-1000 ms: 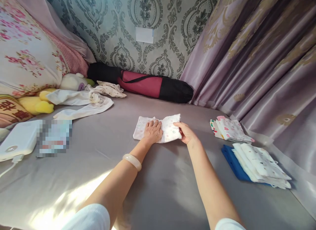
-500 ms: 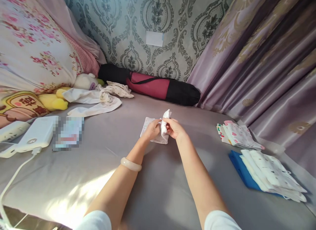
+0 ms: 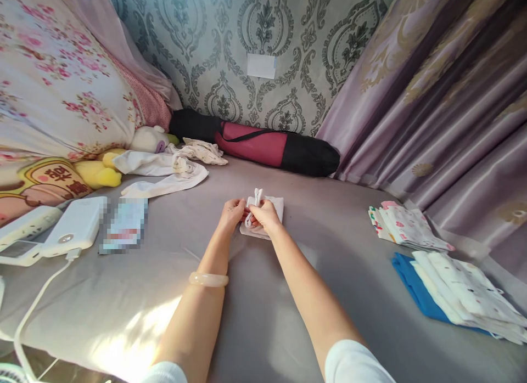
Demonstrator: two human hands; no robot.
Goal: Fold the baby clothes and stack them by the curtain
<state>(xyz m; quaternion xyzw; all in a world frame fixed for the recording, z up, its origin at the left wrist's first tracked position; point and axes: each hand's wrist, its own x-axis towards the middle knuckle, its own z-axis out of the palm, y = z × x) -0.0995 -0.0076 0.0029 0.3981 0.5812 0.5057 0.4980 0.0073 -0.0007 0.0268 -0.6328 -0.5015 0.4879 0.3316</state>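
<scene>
White cloth (image 3: 277,206)'s raised edge swung left since 0.5 s ago | left hand (image 3: 233,212), right hand (image 3: 264,214) pinching it | gray bedsheet (image 3: 251,300) beneath, maroon-and-black bag (image 3: 259,148) beyond

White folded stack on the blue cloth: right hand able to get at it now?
Probably yes, once the right hand frees itself from the small white cloth; grey sheet spans the way to the white folded stack.

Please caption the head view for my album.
Left hand and right hand hold a folded pale cloth on grey fabric.
</scene>
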